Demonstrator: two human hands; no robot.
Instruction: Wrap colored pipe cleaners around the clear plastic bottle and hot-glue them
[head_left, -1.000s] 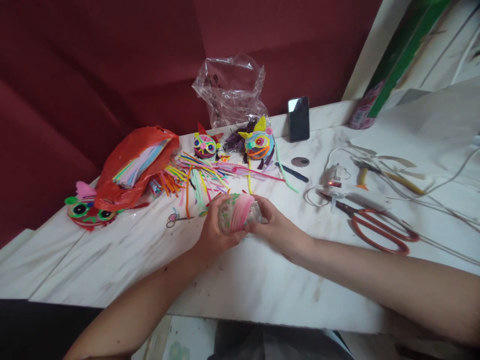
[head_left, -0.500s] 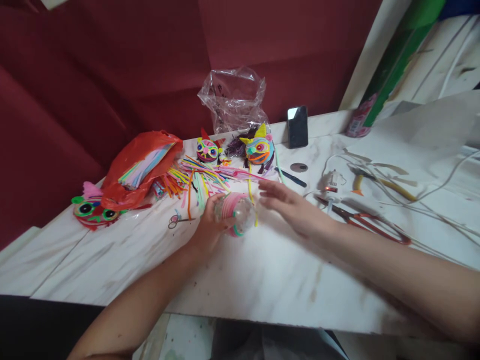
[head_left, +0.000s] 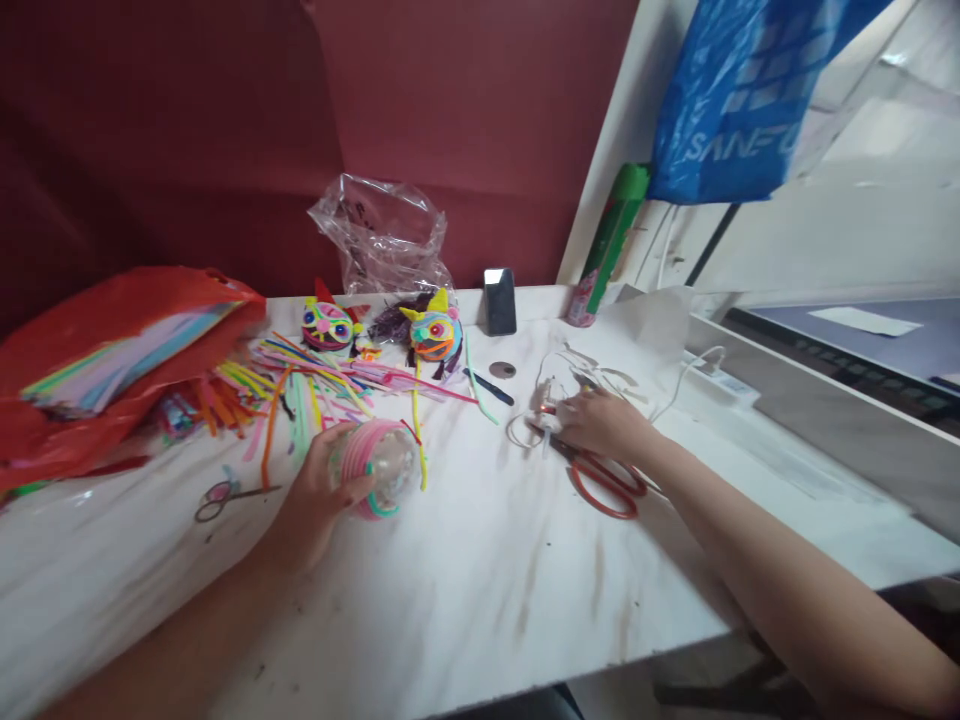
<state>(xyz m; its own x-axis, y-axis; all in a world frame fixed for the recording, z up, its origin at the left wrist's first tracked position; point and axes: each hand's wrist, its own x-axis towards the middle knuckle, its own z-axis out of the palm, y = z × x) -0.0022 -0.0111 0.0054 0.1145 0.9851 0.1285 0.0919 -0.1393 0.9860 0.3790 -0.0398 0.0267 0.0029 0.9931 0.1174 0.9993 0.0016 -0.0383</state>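
My left hand [head_left: 319, 500] is closed round a clear, rounded plastic piece [head_left: 395, 465] banded with pink pipe cleaners and a green one at the lower edge. It is held over the table, its bare clear end facing right. On the right, my right hand [head_left: 604, 422] has its fingers curled on a white glue gun [head_left: 550, 408] with a small orange light. The fingertips are partly hidden. Large red-handled scissors [head_left: 606, 485] lie just below that hand. Small scissors [head_left: 229, 496] rest left of my left hand, and a yellow pipe cleaner [head_left: 417, 420] lies beside the plastic piece.
Behind are two decorated animal heads [head_left: 328, 325] [head_left: 436, 335], loose pipe cleaners [head_left: 307, 385], a red bag [head_left: 150, 330] and a clear bag [head_left: 386, 235]. A phone [head_left: 500, 302] leans at the back. A green can [head_left: 611, 245], cables and a white power strip [head_left: 720, 380] stand to the right.
My right hand has moved right from beside the plastic piece to the glue gun and closed there. My left hand still holds the plastic piece. The view has turned right.
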